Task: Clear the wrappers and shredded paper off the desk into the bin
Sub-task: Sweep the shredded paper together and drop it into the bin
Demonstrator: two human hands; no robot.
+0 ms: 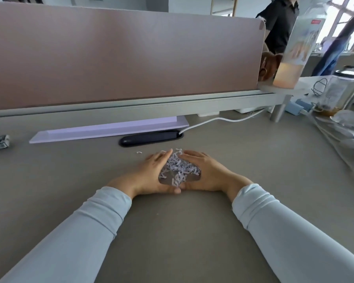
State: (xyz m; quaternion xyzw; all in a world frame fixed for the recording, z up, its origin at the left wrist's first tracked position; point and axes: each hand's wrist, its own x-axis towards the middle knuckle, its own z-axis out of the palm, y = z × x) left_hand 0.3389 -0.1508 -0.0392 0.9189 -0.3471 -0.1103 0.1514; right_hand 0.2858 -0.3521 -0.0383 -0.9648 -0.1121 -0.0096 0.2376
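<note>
Soft daylight from blown-out window; edges bent, blurred

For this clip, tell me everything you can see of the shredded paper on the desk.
The shredded paper is a small loose heap of thin white and pale lilac strips, curled and tangled, lying on the grey desk. The left hand and right hand cup it from both sides, fingers nearly straight, thumbs meeting at its near edge. A few strips poke out past the fingertips on the far side. One stray shred lies apart, further left.
</note>
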